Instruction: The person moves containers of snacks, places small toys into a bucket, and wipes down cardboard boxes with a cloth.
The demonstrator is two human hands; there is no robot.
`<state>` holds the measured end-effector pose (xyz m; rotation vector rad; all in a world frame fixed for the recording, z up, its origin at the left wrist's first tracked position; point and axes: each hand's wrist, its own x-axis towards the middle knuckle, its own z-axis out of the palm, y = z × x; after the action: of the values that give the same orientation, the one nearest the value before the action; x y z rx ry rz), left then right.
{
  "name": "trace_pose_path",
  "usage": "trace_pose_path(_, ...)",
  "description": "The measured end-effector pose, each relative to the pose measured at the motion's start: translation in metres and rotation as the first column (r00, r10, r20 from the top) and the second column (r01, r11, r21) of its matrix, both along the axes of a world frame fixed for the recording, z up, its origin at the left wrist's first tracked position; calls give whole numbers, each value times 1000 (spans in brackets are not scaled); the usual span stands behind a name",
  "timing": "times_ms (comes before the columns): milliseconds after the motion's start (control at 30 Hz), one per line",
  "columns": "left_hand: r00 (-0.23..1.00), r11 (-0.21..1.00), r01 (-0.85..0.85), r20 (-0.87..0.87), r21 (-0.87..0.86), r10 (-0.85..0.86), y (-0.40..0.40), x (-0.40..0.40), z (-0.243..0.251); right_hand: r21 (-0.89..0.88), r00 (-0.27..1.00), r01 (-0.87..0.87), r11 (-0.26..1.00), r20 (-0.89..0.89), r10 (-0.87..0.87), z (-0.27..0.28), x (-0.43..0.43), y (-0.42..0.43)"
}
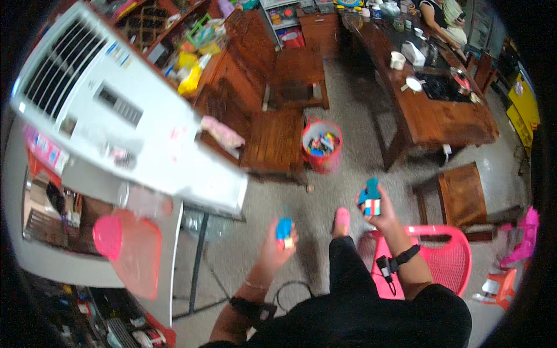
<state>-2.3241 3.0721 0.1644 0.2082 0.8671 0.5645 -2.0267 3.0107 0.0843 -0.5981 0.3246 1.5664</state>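
In my left hand point(270, 255) are small toy pieces: a blue block point(284, 228) stands at the fingers, with a pale yellow and red piece below it. My right hand point(387, 214) holds a teal piece point(372, 188) and a blue one beside a small block point(372, 207) with white, red and blue patches. Blur hides the exact kind of these pieces and whether they are joined. Both hands are raised over the floor, apart from each other. Beyond them stands a pink-red bucket point(324, 164) with many colourful small pieces inside.
A white floor-standing air conditioner point(152, 126) fills the left. Wooden seats point(272, 139) stand ahead, and a long wooden table point(439, 124) carries cups. Right of my leg is a pink plastic chair point(448, 256). A black cable point(278, 293) loops on the floor. A person point(439, 26) sits beyond the table.
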Motion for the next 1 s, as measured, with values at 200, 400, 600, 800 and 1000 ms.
trace_pose_path(200,969,993,16,-248,115,13,152,83,-71,24,994,-74,997,-77,76,-131,32,225)
trace_pose_path(400,970,1000,-22,-243,-1,21,312,188,-151,-141,993,-116,983,6,118,-188,65,362)
trace_pose_path(600,970,997,-30,-243,-77,11,386,217,-265,-421,918,-256,870,177,355,-279,28,330)
trace_pose_path(800,1000,997,25,1,73,-25,408,203,-360,-648,924,-205,734,119,363,-507,-80,248)
trace_pose_path(1000,934,890,352,-42,289,-355,386,185,-351,-804,-407,-136,579,578,707,-639,-156,287)
